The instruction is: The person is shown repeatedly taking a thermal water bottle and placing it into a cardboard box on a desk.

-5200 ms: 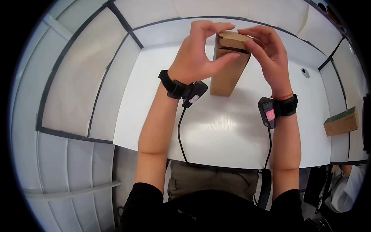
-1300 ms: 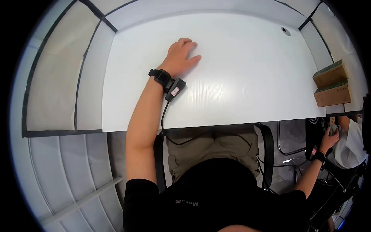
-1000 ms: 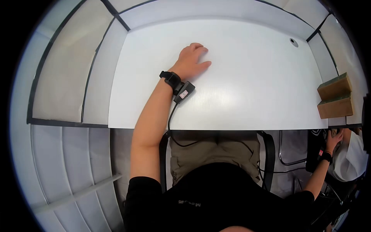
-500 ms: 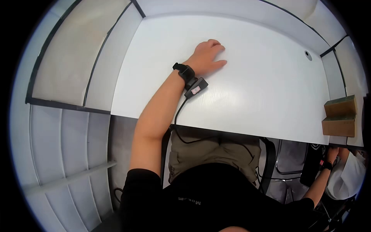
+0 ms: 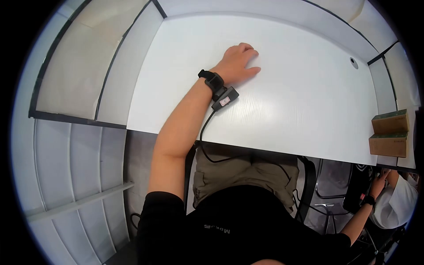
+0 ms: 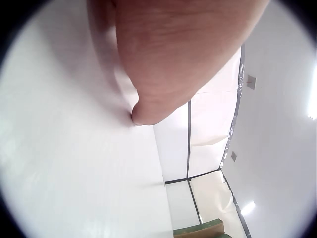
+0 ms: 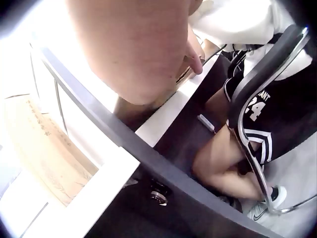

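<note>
In the head view my left hand (image 5: 236, 64) rests on the white table (image 5: 291, 101), its fingers loosely bent and thumb apart, holding nothing. The left wrist view has the same hand (image 6: 173, 54) close up, thumb tip by the surface. Far to the right, my right hand (image 5: 380, 182) reaches beyond the table's side panel, beside a person in white. The right wrist view shows that hand (image 7: 136, 49) over a brown cardboard surface (image 7: 131, 113); most fingers are hidden, so its grip is unclear. Two cardboard boxes, an upper (image 5: 391, 123) and a lower (image 5: 388, 145), lie at the table's right edge.
A dark-edged side panel (image 7: 114, 131) runs between the table and the neighbouring place, where a seated person (image 7: 218, 158) is near a chair (image 7: 262, 74). A black cable (image 5: 202, 137) hangs from my left wrist camera. The table has a round hole (image 5: 353, 62) at the back right.
Earlier both hands were around an upright cardboard box mid-table; that spot now holds no box, and two boxes instead of one lie at the right. My right hand has moved far right; the head view shifted.
</note>
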The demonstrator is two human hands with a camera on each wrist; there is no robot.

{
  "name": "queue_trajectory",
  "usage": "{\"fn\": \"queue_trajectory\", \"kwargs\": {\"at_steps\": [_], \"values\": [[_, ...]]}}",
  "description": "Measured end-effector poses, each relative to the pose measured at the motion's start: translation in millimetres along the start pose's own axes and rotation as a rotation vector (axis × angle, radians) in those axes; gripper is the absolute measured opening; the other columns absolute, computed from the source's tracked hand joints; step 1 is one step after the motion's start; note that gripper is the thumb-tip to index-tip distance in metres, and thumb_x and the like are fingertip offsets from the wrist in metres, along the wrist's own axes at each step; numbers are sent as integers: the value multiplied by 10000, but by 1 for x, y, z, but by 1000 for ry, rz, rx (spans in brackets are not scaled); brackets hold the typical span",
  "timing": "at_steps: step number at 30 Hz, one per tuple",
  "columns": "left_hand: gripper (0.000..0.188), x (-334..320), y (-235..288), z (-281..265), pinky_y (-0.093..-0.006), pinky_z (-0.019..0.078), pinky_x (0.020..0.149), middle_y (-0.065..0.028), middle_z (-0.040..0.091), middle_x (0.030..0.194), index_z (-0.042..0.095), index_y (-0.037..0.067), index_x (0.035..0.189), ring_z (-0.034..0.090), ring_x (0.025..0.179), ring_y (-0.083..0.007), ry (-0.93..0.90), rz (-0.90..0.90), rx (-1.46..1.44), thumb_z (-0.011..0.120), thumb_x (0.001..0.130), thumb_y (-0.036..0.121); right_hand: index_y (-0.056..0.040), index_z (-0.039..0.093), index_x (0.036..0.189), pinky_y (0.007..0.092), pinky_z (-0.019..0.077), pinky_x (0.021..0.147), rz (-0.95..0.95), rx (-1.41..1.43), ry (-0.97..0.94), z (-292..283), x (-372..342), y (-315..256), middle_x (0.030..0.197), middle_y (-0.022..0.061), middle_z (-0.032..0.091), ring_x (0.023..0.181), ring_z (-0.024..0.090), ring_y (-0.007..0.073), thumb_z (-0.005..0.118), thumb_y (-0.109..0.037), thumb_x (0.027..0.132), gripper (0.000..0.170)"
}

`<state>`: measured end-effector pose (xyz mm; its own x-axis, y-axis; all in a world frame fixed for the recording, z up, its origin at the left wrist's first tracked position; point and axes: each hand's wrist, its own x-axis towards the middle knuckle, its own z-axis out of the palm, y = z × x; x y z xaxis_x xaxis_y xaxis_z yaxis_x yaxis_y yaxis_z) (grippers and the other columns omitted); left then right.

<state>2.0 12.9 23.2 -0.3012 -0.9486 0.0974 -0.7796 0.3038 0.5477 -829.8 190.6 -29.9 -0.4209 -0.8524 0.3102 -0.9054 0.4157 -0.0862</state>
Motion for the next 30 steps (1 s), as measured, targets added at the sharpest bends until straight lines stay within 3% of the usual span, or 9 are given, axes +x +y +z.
{"fn": "queue_trajectory", "kwargs": {"at_steps": [4,5,11,14,15,18,19,22,30], "values": [[535,2,-3,2,-478,357,1162,-127,440,1483,564,70,1361,346,1406,-383,16,21,-17,630,932,382,-160,308,1592,498,491,977,-202,-41,208,-25,-14,-27,1377,279,548,1204,571,461,601,-91,930,728],[536,2,-3,3,-478,358,1161,-127,441,1481,565,69,1361,349,1403,-382,14,18,-12,631,931,382,-140,377,1557,501,456,1030,-90,-179,167,-31,-14,-31,1441,284,455,1288,490,465,673,-183,896,725],[559,3,-3,-1,-429,435,1103,-89,425,1499,554,96,1391,370,1395,-336,-14,-1,33,646,931,401,-54,479,1459,545,436,1037,-352,-363,460,-30,16,-34,1376,295,520,1238,497,486,692,-304,845,696],[558,4,-6,3,-433,435,1100,-89,423,1499,553,95,1391,366,1396,-333,-6,0,30,644,933,401,-35,550,1383,532,420,1069,-386,-409,35,9,59,33,1355,290,545,1259,489,490,679,-267,804,637],[558,5,-6,2,-436,428,1108,-89,423,1499,553,95,1391,364,1398,-335,-6,3,26,643,933,401,2,606,1277,542,420,1062,-253,-335,-98,-11,53,-4,1302,288,586,1254,497,478,657,-221,780,547],[557,3,-5,1,-443,407,1129,-90,423,1499,553,94,1390,356,1407,-340,-11,6,13,643,934,401,-6,651,1194,532,430,1049,-97,-352,-160,-20,60,-16,1236,259,634,1219,528,471,641,-236,794,461],[558,3,-4,1,-445,400,1136,-90,423,1499,553,94,1390,352,1411,-341,-12,4,13,644,933,401,-10,672,1137,515,440,1038,-279,-667,-267,4,82,25,1178,234,673,1181,557,468,614,-249,818,402],[564,2,-6,1,-451,385,1150,-88,422,1500,549,90,1394,342,1421,-345,-4,14,15,646,934,402,-8,686,1118,510,454,1024,-152,-410,-156,3,83,31,1148,221,697,1158,577,462,597,-282,850,393],[564,2,-6,2,-458,357,1173,-95,423,1505,549,86,1398,347,1423,-351,-2,19,23,645,936,395,-7,457,1452,421,443,1041,-56,89,-174,-30,57,4,1358,263,597,1265,569,397,676,-339,927,660]]}}
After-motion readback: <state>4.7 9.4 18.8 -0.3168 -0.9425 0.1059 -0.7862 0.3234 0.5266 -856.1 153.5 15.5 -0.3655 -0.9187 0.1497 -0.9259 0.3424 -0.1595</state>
